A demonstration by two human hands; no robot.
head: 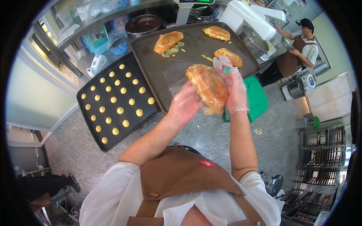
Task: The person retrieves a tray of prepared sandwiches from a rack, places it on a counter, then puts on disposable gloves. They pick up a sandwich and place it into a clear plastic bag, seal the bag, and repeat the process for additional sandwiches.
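Note:
A golden-brown filled bread roll (208, 84) is held between my two hands, over the near edge of a dark baking tray (158, 70). Clear plastic film, apparently a bag, shows around the roll and over my left fingers. My left hand (183, 101) supports the roll from its left side. On the other side, my right hand (235, 87), in a clear disposable glove, grips it. Some pale filling pokes out at the roll's lower end. The tray bears another roll (168, 42) with filling spilled beside it, a roll (216, 33) at the far right, and one (228, 57) partly behind my right hand.
Left of it, a black tray (133, 124) carries several piped yellow dough mounds. A green bin (257, 99) stands beneath, at right. Behind are a bowl of dark brown mixture (143, 24), a scale (183, 12) and a stand mixer (251, 21). A co-worker (299, 50) stands at right.

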